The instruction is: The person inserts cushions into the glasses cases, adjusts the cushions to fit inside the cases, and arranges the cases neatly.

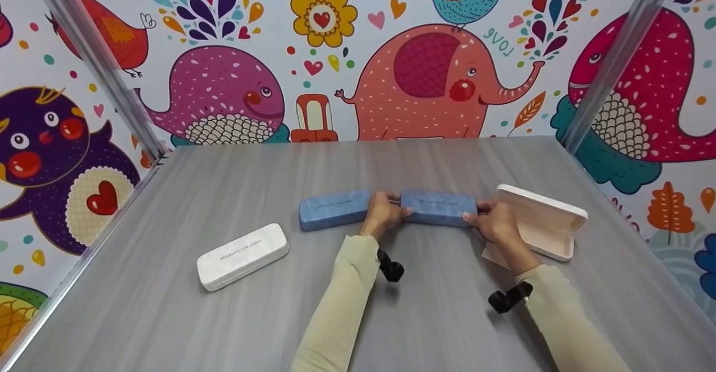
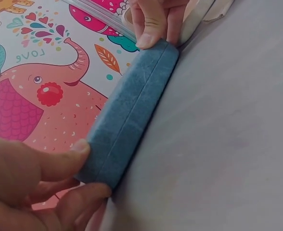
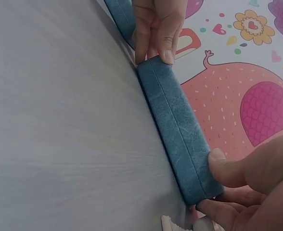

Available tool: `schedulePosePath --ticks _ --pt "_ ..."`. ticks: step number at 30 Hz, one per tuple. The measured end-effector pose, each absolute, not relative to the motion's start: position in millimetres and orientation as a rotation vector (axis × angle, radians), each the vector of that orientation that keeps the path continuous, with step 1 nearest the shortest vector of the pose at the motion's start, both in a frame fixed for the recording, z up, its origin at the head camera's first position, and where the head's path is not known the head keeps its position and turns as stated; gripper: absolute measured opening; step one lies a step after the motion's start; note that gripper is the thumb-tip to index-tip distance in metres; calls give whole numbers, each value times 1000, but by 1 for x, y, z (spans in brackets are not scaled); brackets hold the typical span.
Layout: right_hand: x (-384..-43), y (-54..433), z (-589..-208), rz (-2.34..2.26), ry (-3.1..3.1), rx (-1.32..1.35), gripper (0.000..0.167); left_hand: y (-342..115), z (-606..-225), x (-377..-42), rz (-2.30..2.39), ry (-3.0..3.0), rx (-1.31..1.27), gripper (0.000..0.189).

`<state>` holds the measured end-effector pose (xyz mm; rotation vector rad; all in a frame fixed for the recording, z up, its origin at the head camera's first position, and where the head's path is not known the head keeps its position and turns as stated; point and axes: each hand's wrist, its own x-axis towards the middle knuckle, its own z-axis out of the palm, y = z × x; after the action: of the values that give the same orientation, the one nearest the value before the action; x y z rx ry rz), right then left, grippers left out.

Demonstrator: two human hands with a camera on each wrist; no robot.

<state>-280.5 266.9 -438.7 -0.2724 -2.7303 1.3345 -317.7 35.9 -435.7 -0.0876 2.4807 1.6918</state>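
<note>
A blue glasses case (image 1: 439, 208), lid closed and printed on top, lies between both hands at the middle of the table. My left hand (image 1: 384, 214) pinches its left end, thumb on the near top edge. At the opposite end, my right hand (image 1: 497, 224) pinches it in the same way. Both wrist views show this case (image 2: 132, 110) with thumb and fingers at each end. Just left of my left hand is a second blue glasses case (image 1: 334, 210), also closed. Behind my right hand an open white glasses case (image 1: 540, 221) shows its pale inside.
A closed white glasses case (image 1: 243, 256) lies at the left on the grey table (image 1: 251, 327). A pale cloth or paper (image 1: 495, 254) is partly hidden under the right hand. Printed wall panels (image 1: 319, 81) and metal posts (image 1: 612, 59) bound the table.
</note>
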Motion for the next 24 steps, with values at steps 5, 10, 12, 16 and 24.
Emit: schedulePosePath --ticks 5,10,12,16,24 --pt "-280 265 -437 1391 -2743 -316 48 34 -439 -316 1734 2448 -112 44" --pt "-280 264 -435 1417 -2771 -334 53 36 -439 -313 1780 2441 -143 45" --pt "-281 264 -434 1450 -2775 -326 55 37 -438 -311 1757 2475 -148 46" --pt "-279 265 -429 1583 -2738 -350 59 39 -435 -306 1720 2502 -143 50" --pt "-265 279 -413 1853 -2606 -333 63 39 -421 -296 1736 2471 -83 48"
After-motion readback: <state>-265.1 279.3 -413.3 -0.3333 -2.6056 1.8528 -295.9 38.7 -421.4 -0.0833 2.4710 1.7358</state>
